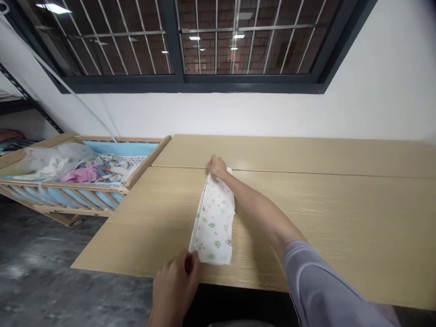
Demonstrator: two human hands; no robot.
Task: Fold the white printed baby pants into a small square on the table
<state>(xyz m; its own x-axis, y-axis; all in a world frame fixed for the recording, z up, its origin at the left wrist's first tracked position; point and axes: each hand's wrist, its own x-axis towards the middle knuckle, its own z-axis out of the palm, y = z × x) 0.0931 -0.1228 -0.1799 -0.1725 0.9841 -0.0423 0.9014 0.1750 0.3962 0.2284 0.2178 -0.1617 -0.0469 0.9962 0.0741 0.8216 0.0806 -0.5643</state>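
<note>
A white cloth (215, 222) with a small green and pink print lies folded into a long strip on the wooden table (327, 218). At its far end, my right hand (217, 166) grips the top left corner with closed fingers. My left hand (177, 281) pinches the near left corner, close to the table's front edge. Between the two hands the cloth's left edge runs straight, while its right edge looks slightly uneven. My right forearm crosses over the far right part of the cloth.
To the left stands a wooden crib (131, 178) with a blue lining, holding a pink cloth (81, 174), white fabrics and a clear plastic bag (63, 156). A seam crosses the tabletop near the wall (245, 113). Above is a barred window (184, 84).
</note>
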